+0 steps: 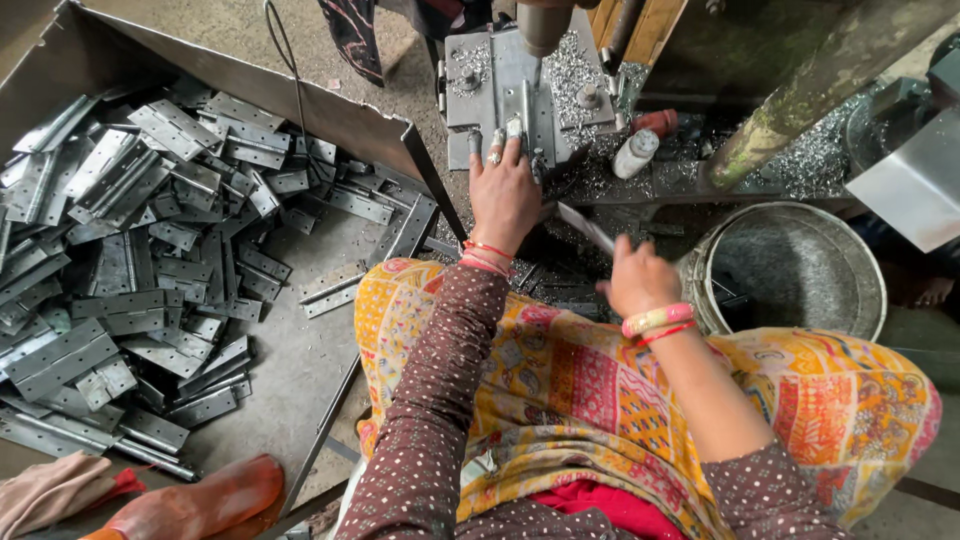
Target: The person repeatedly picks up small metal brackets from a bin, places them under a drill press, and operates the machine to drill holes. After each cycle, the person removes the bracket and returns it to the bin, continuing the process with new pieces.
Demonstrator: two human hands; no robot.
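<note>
Where the left hand sat: my left hand (505, 190) lay flat with the fingers stretched out, fingertips (497, 150) pressing on the grey drill table (480, 95) right under the spindle (543, 25). Couldn't tell on my feed whether a piece was under them.
Right hand: my right hand (640, 278) was closed around a flat metal strip (585, 228), held just above the lap and angled up toward the table.
Step, best guess: looked to me like loading, with one hand steadying things at the bit and the other bringing a strip in.
What the next move needed: the strip laid square on the table below the bit, and the fingertips kept out of the spindle's line, since they were very close to it.
Hinge count: way too many to count, dozens heaped as a hinge pile (130, 250) in the sheet-metal tray (330, 115) on my left.
Other counts: two hands, one strip in hand, one round steel tub (872, 275) on the right, one small white bottle (636, 152) by the table.
Mess: bright shavings (800, 160) lay all around the machine base.
</note>
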